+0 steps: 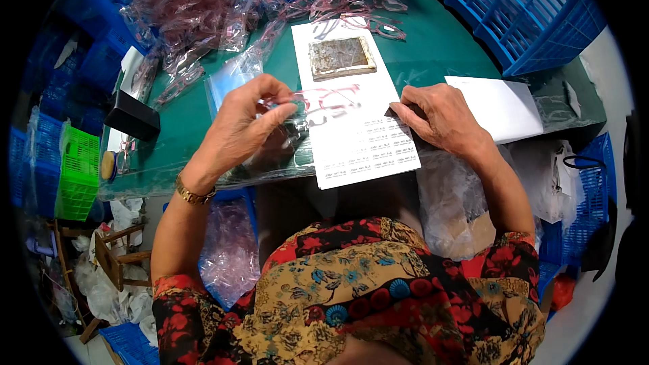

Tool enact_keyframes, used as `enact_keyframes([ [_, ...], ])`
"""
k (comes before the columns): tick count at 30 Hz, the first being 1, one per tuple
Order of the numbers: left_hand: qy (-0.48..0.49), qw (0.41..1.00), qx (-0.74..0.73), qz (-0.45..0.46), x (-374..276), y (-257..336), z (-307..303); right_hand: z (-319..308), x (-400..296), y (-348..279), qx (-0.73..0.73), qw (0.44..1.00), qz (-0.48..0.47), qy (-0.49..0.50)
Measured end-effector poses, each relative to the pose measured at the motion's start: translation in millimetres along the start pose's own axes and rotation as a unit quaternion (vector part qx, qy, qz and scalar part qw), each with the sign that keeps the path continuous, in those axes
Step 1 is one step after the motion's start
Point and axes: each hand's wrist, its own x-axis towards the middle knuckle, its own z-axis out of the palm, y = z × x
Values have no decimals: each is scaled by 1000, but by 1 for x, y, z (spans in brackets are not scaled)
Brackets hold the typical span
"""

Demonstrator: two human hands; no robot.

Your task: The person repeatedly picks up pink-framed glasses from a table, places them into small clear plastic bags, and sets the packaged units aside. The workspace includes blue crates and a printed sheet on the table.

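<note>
My left hand [253, 116] grips a pink-tinted clear eyeglass frame [332, 100] by its left part, slightly blurred, over a white paper sheet [324, 154]. Rows of small dark print cover the sheet's near half. My right hand [441, 114] has its fingers curled at the sheet's right edge, thumb touching or very close to it; whether it pinches anything is hidden. On the far part of the sheet lies a worn, flat rectangular pad [342, 58]. Past the pad, several pink eyeglass frames [375, 23] lie side by side, some overlapping the sheet.
Bagged pink eyeglass frames [203, 0] are heaped at the back left. A black block [133, 115] stands at the left of the green table [426, 58]. At the right are a blue plastic basket [532, 25] and more white paper [494, 109]. A green basket [78, 172] is off the left edge.
</note>
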Motion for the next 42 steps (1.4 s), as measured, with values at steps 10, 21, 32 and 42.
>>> enact_keyframes([
  [10,40,906,-372,-196,-54,18,39,2,-2,-6,-59,998,-32,9],
  [21,26,866,-453,-210,-72,22,48,-1,1,-18,-86,996,-6,-3],
  [32,0,837,-506,-210,-71,18,55,-6,4,-29,78,992,91,-27],
  [42,-4,815,-551,-180,-76,9,61,8,14,-116,224,968,43,-110],
])
